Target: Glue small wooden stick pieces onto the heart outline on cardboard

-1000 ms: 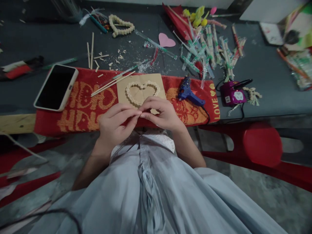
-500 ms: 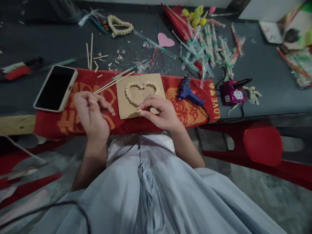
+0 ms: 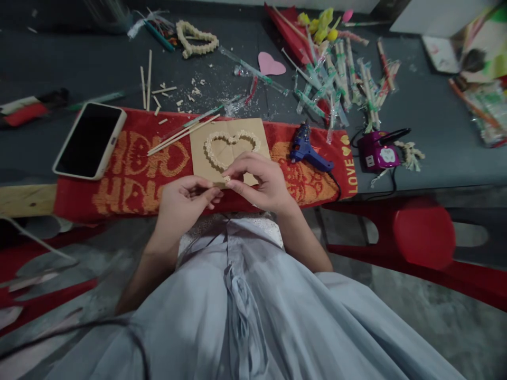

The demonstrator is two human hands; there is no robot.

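Observation:
A heart outline (image 3: pixel 208 153) built of small pale stick pieces lies on a square of brown cardboard (image 3: pixel 200 164). Over the heart's lower right side, my right hand (image 3: pixel 261 182) pinches a small cluster of pale stick pieces (image 3: pixel 227 180) between thumb and fingertips. My left hand (image 3: pixel 186 203) is just left of it, at the cardboard's near edge, with thumb and fingers drawn together; whatever they hold is too small to make out. Long thin wooden sticks (image 3: pixel 182 135) rest on the red towel (image 3: pixel 130 182) beyond my left hand.
A blue glue gun (image 3: pixel 308 150) lies right of the cardboard, near a purple device (image 3: pixel 378 151). A phone (image 3: pixel 90 140) is at the left. Farther back are another pale heart frame (image 3: pixel 200 50), a pink paper heart (image 3: pixel 271 64), stick bits and wrapped sticks (image 3: pixel 336 74). A red stool (image 3: pixel 423 232) stands right.
My left hand has come right and nearer to me, from beside the long sticks to close by my right hand. My right hand has stayed almost in place with the small cluster.

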